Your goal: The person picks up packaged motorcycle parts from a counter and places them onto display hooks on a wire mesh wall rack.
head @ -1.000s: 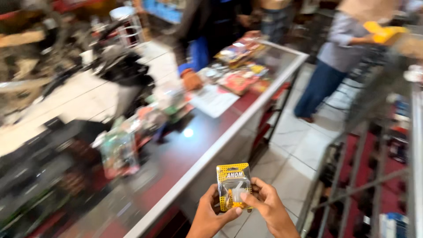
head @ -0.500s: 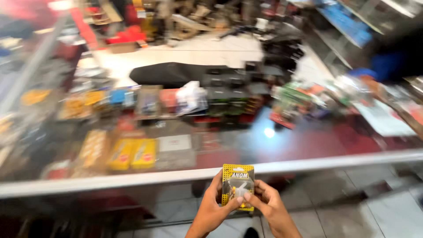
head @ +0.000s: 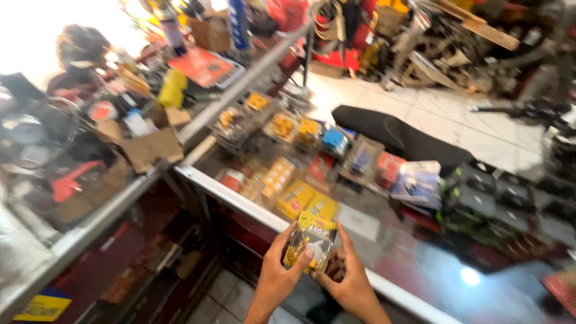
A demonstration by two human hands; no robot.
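Head view, held item: small yellow-and-black blister-card packet with a clear plastic front (head: 309,241), held upright in front of the person, just over the near edge of the counter.
Head view, left hand: left hand (head: 277,277) closes on the packet's left edge, thumb lying across the front, fingers behind.
Head view, right hand: right hand (head: 347,282) closes on the lower right corner; whether anything else sits in its palm cannot be told.
Head view, support: long glass-topped display counter with a pale metal rim (head: 252,209), stocked under the glass with yellow boxes (head: 305,201) and other small packets.
Head view, surroundings: black padded seat (head: 402,139) lying on the white tiled floor (head: 480,126) beyond the counter; torn brown cardboard box (head: 151,147) on the cluttered shelf at left.
Risk 1: the grip looks to be fingertips on card edges only; if either hand shifts, the packet probably slips and drops to the tiles below or strikes the glass.
Risk 2: the frame is blurred, which suggests fast head movement; a packet swung with it may clip the metal rim.
Risk 3: set down among the similar yellow boxes, the packet is likely hard to tell apart.
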